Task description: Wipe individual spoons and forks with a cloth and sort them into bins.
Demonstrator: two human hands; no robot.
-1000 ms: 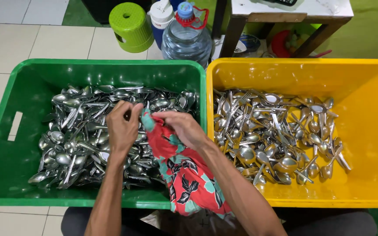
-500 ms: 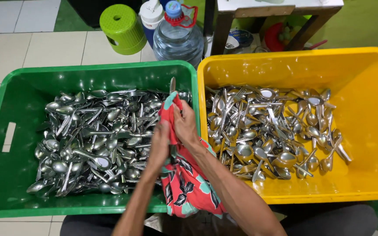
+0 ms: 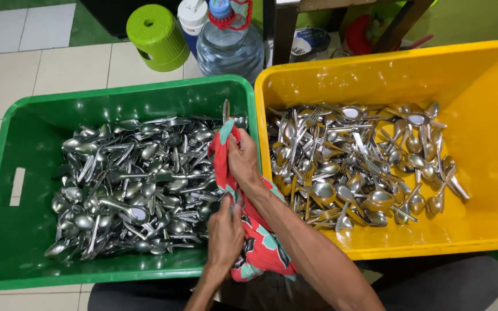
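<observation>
A red cloth with teal flowers [image 3: 260,245] hangs between my two hands, over the wall shared by the two crates. My right hand [image 3: 243,161] grips the cloth's upper end, wrapped around a metal utensil [image 3: 226,110] whose handle tip sticks up above the cloth. My left hand [image 3: 225,230] pinches the cloth lower down, near the front rim of the green crate [image 3: 7,150]. That crate holds several steel spoons and forks [image 3: 134,184]. The yellow crate [image 3: 491,86] on the right holds several more steel spoons and forks [image 3: 358,161].
Behind the crates stand a lime green plastic stool [image 3: 158,35], a large clear water bottle [image 3: 230,49] with a blue cap, and dark wooden table legs [image 3: 283,26]. The floor is pale tile [image 3: 64,69]. My dark-trousered lap [image 3: 433,285] lies at the bottom edge.
My hands and the cloth moved right from over the green crate to the wall between the crates. My left hand slid down the cloth while the right stays up at the wrapped utensil.
</observation>
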